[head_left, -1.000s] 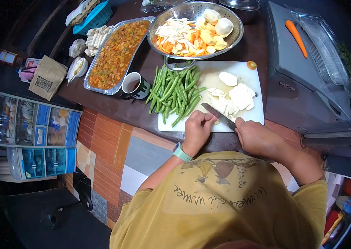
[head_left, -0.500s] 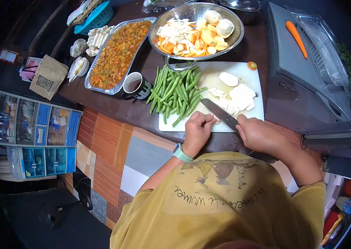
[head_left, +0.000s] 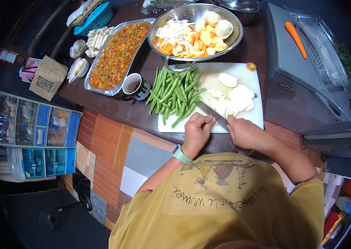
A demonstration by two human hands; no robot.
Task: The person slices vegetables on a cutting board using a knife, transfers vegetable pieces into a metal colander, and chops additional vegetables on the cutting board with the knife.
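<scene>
My right hand (head_left: pixel 244 132) is closed round the handle of a kitchen knife (head_left: pixel 211 113), its dark blade slanting up and left over the near edge of the white cutting board (head_left: pixel 252 89). Close beside the blade, my left hand (head_left: pixel 197 130) is pinched on a small pale piece, mostly covered by the fingers; its kind does not show. White vegetable slices (head_left: pixel 241 98) lie on the board beyond the knife, with a peeled white chunk (head_left: pixel 227 80) above them. Green beans (head_left: pixel 177 93) are heaped on the board's left side.
A steel colander (head_left: pixel 237 31) of cut vegetables stands behind the board. Left of the beans are a mug (head_left: pixel 136 86) and a foil tray (head_left: pixel 90 83) of stew. A carrot (head_left: pixel 295 40) lies on the grey appliance (head_left: pixel 281 66) at right. A carrot end (head_left: pixel 251 66) sits at the board's corner.
My right hand and the knife have shifted left, bringing the blade nearer my left hand. The left hand stays nearly in place, still pinched.
</scene>
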